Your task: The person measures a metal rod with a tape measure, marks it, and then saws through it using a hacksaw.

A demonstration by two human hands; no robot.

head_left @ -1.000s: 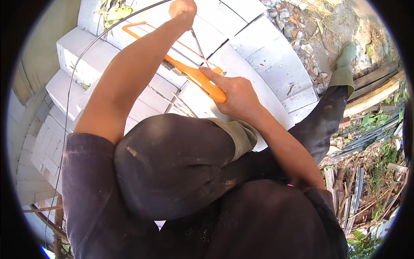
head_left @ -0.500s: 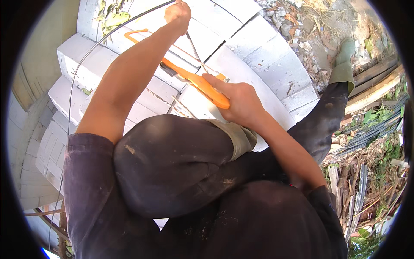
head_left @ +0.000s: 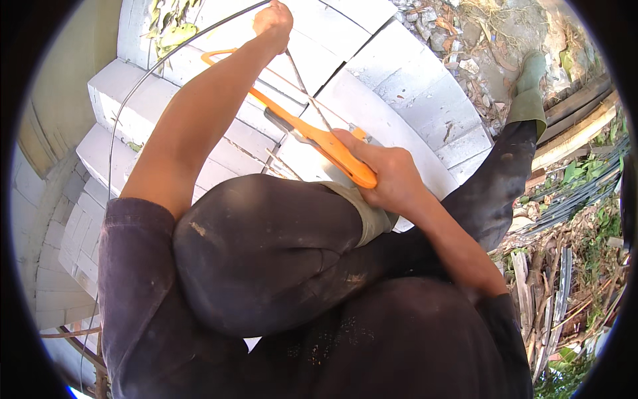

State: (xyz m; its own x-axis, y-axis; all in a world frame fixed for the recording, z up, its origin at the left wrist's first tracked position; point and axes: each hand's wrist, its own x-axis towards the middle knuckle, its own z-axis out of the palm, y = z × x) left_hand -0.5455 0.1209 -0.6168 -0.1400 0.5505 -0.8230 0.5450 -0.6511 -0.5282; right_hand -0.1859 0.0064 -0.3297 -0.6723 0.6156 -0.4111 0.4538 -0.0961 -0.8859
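My left hand [head_left: 273, 21] is closed around a thin metal rod [head_left: 297, 74] near the top of the view. The rod slants down right from that fist. An orange hacksaw [head_left: 332, 147] is in my right hand [head_left: 392, 174], fingers wrapped about its handle. Its narrow blade [head_left: 282, 77] crosses the rod just left of my right hand; whether it touches cannot be made out. Part of the saw frame passes behind my left forearm. Beneath lie stacked pale blocks [head_left: 392, 73].
A long dark rod [head_left: 138, 86] curves down the left side. Leaves [head_left: 177, 33] lie on the blocks. My bent knee [head_left: 266, 246] is close below the saw. Rubble [head_left: 458, 40], planks [head_left: 575, 130] and a bundle of thin rods [head_left: 585, 189] lie to the right.
My right hand has drawn the hacksaw down and to the right, toward my body. My left hand stays almost in place on the rod.
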